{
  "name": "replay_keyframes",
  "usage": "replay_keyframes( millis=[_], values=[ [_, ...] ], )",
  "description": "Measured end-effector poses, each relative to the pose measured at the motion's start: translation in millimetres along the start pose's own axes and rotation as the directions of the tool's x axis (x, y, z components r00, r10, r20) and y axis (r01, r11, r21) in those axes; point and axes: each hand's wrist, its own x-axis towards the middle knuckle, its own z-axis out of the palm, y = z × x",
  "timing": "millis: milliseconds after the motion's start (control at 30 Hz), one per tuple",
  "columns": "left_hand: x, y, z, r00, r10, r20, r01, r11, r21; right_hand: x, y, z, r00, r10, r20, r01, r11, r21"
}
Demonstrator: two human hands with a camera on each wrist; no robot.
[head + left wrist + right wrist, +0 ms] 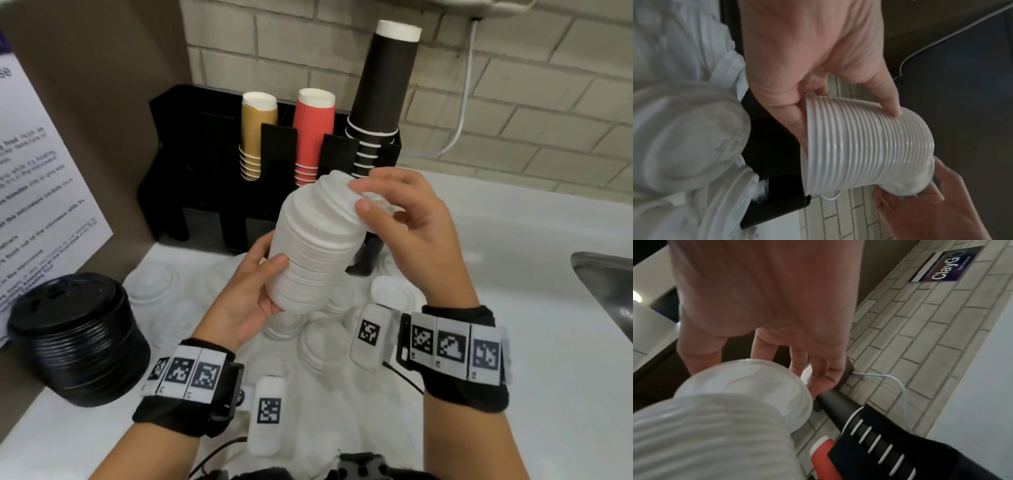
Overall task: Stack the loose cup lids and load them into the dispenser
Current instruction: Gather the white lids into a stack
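Two hands work above a white counter (513,240), and the job looks roughly half done. Against the brick wall stands the black dispenser (191,164), its slots already carrying tan cups (257,133), red cups (313,133) and a tall column of black cups (383,92). Its leftmost bay looks dark and unfilled from the head view, and I judge that is where the white lids are meant to go, though the opening itself cannot be seen clearly. At the left edge of the counter sits a stack of black lids (78,339), untouched and well apart from the hands.

Held in the air in front of the dispenser, tilted toward the right, is the stack of white lids (315,246), already many lids deep. The left hand (250,291) cradles its lower end, thumb and fingers curled round the ribbed side. The right hand (407,212) is at the top end, its fingertips (363,205) closed on what seems to be the uppermost lid, a clearer, glossier one (756,386), seating or squaring it on the pile.

Below the hands, loose white lids (394,291) lie scattered on the counter, several overlapping, some pale enough to blur into the surface, so their count cannot be told. So the gathering is unfinished: those lids remain to be added, and the loading into the dispenser has not begun for this pile.
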Motion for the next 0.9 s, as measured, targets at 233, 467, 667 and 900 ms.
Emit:
replay_keyframes(
  millis=[233,467,667,900],
  values=[
    [-7.4,7.4,-10.8,1.0,-0.023,-0.005,0.023,1.0,0.009,-4.5,-20.1,26.1,0.997,-0.062,0.051,0.066,0.995,-0.071],
    [-8.4,16.0,-18.3,0.999,-0.005,0.045,0.005,1.0,-0.005,-6.3,-31.9,39.4,0.993,-0.102,0.052,0.107,0.988,-0.114],
    [-6.6,20.6,-23.1,0.997,-0.035,0.068,0.039,0.997,-0.066,-6.1,-35.3,48.9,0.993,-0.116,0.024,0.118,0.982,-0.149],
    [-9.0,33.3,-21.0,0.998,-0.037,0.041,0.042,0.991,-0.127,-6.3,-27.5,45.2,0.984,-0.053,-0.168,0.06,0.997,0.038]
  ],
)
